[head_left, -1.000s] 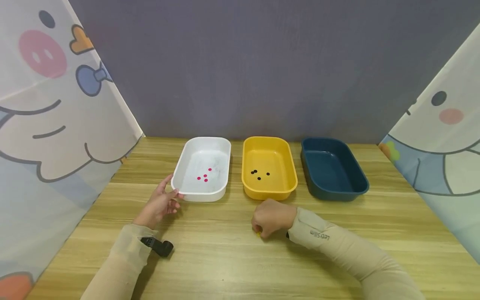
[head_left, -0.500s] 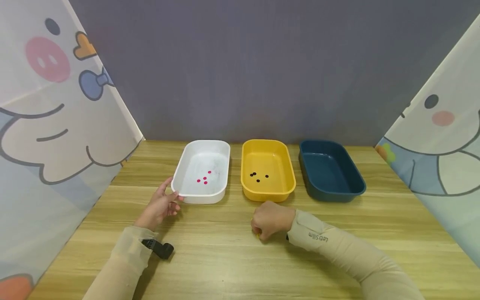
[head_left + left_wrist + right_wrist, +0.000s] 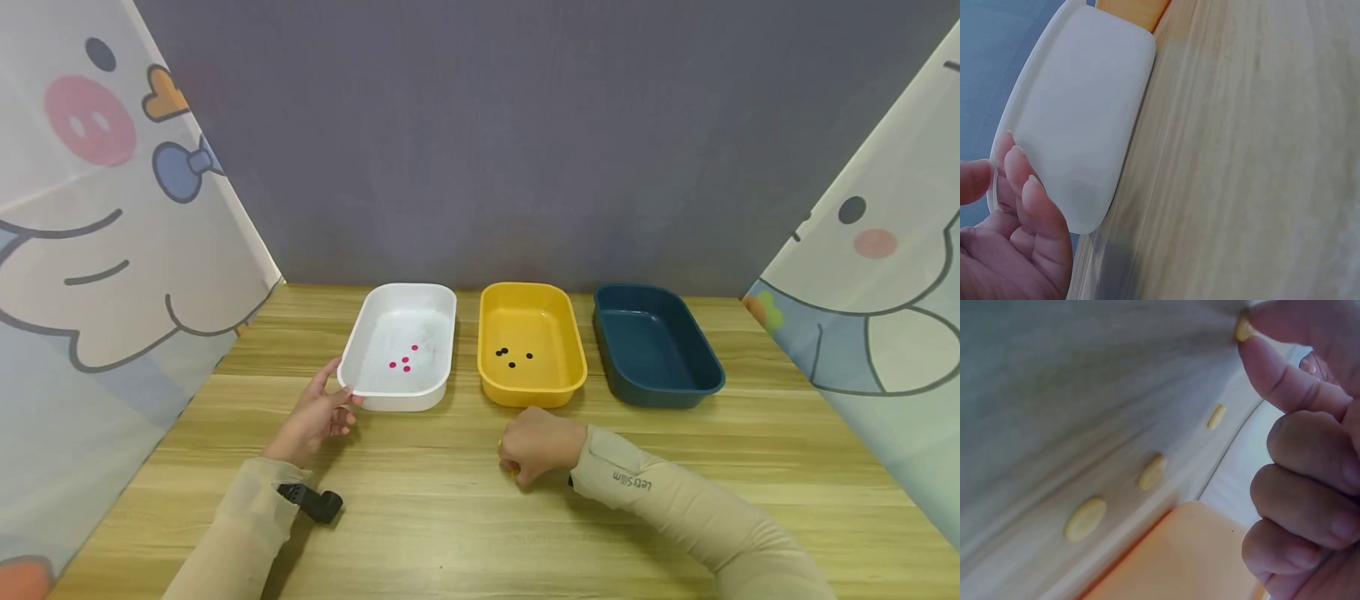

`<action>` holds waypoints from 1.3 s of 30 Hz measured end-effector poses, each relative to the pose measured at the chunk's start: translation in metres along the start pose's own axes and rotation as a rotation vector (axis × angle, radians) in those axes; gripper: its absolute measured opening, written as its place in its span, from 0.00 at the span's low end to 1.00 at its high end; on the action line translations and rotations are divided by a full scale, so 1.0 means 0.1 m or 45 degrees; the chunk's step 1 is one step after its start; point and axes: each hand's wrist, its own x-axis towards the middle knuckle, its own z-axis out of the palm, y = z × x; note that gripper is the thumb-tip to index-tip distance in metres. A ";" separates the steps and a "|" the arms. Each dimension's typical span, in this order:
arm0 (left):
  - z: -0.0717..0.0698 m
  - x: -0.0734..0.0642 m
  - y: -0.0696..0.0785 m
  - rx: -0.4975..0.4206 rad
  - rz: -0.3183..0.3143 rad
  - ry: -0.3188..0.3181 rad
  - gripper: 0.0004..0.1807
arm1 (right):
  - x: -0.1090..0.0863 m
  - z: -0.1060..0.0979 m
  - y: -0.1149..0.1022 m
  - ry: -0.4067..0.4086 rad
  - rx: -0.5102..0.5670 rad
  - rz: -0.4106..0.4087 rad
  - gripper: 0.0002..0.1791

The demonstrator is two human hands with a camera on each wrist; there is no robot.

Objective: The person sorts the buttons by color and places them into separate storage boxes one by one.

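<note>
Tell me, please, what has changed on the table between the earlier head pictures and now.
Nothing on the table visibly changed; the head view only shifts slightly as a whole. The left hand stays at the near corner of the white tray, the right hand in front of the yellow tray, pinching a yellow disc. The red pieces, black pieces and dark blue tray stayed put.

Smooth white plastic tray [image 3: 399,402], smooth yellow discs [image 3: 1085,519], wood-grain table [image 3: 442,533]

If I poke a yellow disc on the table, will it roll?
Probably not: the yellow discs lie flat, so they'd likely slide. Being tiny compared with the right hand, they're probably light; being thin, perhaps fiddly to lift.
</note>
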 end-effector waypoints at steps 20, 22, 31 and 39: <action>0.00 0.01 0.03 -0.003 -0.015 0.009 0.36 | -0.39 0.04 0.31 0.233 0.178 0.063 0.06; 0.00 0.01 0.02 -0.001 -0.016 0.011 0.36 | -0.44 0.03 0.34 0.245 0.201 0.087 0.07; -0.01 -0.02 0.01 0.012 -0.005 0.003 0.36 | -0.69 -0.08 0.48 0.201 0.207 0.289 0.08; 0.01 -0.01 0.02 0.014 -0.013 0.026 0.36 | -0.85 -0.10 0.57 0.232 0.189 0.340 0.07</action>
